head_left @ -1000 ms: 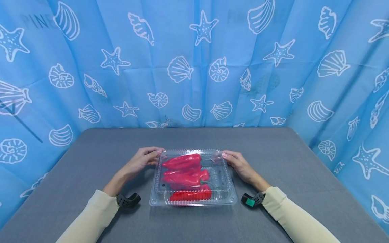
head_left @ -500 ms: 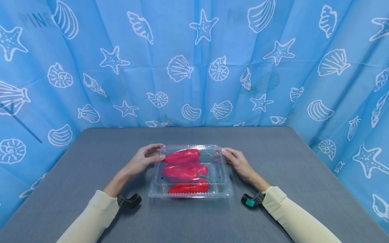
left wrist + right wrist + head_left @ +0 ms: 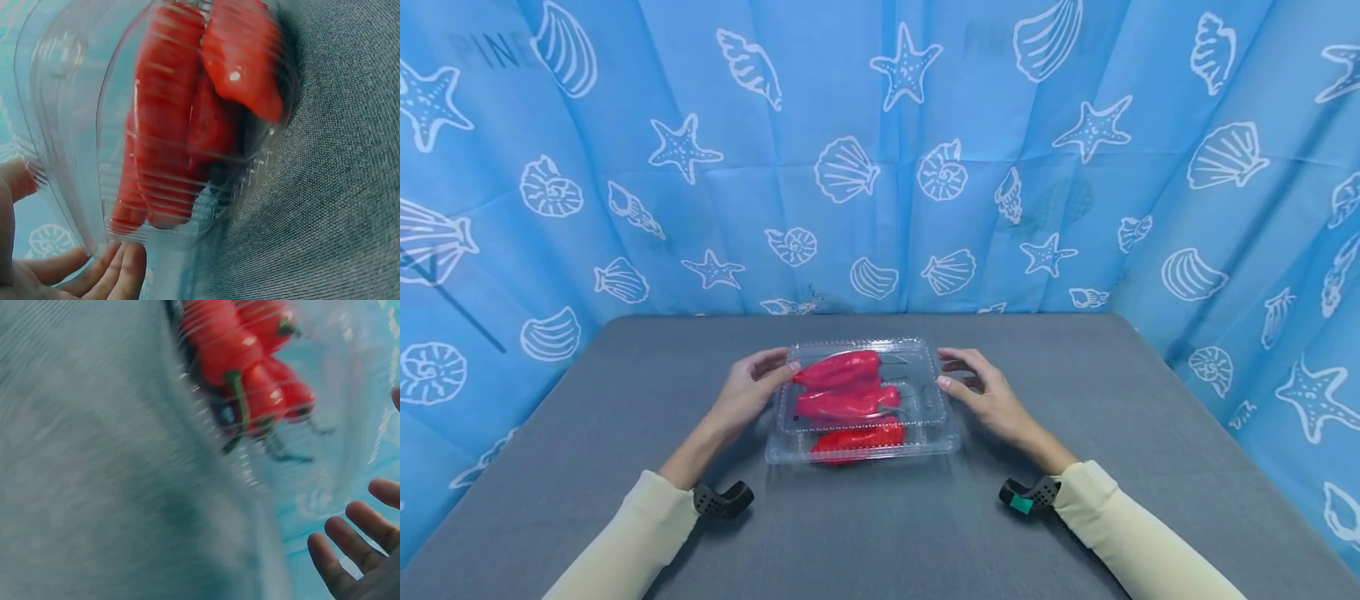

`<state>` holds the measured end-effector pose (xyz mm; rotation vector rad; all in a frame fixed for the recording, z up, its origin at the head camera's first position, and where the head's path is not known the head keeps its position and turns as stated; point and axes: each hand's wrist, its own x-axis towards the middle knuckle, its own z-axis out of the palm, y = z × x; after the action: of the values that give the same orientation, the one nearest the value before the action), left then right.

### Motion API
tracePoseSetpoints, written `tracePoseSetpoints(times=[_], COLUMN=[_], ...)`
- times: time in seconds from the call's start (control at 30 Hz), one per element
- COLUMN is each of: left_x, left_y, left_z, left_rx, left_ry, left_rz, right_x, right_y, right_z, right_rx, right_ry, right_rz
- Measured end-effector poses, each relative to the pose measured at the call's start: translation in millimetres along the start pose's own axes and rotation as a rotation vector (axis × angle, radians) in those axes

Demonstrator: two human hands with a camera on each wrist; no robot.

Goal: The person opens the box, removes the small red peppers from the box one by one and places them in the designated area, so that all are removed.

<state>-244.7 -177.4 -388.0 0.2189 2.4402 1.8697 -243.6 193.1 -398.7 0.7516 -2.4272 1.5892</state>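
A clear plastic clamshell container [image 3: 936, 442] with its lid down sits in the middle of the table. Through its walls show several red peppers [image 3: 842, 402], and their green stems appear in the right wrist view. My left hand [image 3: 751, 390] grips the container's far left corner, thumb over the lid and fingers along the rim; the left wrist view shows the thumb [image 3: 19, 178] and fingertips [image 3: 115, 265] at the ribbed plastic. Beside the right end, my right hand [image 3: 985, 396] stands with fingers extended and spread, a small gap away from the plastic.
A grey cloth-covered table [image 3: 865, 542] spreads around the container. Behind it and along both sides hangs a blue curtain [image 3: 895, 217] printed with white shells and starfish. Black wrist mounts [image 3: 724, 500] sit at the cuffs of pale sleeves [image 3: 625, 533].
The container has slid away from me and slightly left. My left thumb now lies over the lid's corner. My right hand has let go of the right end and spread its fingers.
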Motion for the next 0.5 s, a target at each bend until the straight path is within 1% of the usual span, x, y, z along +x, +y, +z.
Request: tracePoseSetpoints(times=[0.1,0.2,0.27,0.37,0.5], left_x=[-0.5,-1.2,-1.6,-2.2,-2.8], left_y=[1.3,3.3,4.8,6.3,7.6], left_z=[0.1,0.6,1.5,2.4,2.8], left_rx=[0.01,0.046,0.077,0.117,0.144], left_ry=[0.023,0.05,0.067,0.078,0.073], left_rz=[-0.009,-0.017,-0.015,-0.014,-0.009], right_x=[-2.6,-6.9,-9.3,-11.2,-11.9], right_y=[-16.0,-31.8,-38.9,-44.8,-46.2], right_z=[-3.9,-5.5,-4.6,-0.6,4.1], right_rx=[-0.125,-0.252,-0.325,-0.395,-0.459], right_ry=[-0.109,-0.226,-0.278,-0.315,-0.326], right_rz=[-0.016,-0.02,-0.035,-0.07,-0.106])
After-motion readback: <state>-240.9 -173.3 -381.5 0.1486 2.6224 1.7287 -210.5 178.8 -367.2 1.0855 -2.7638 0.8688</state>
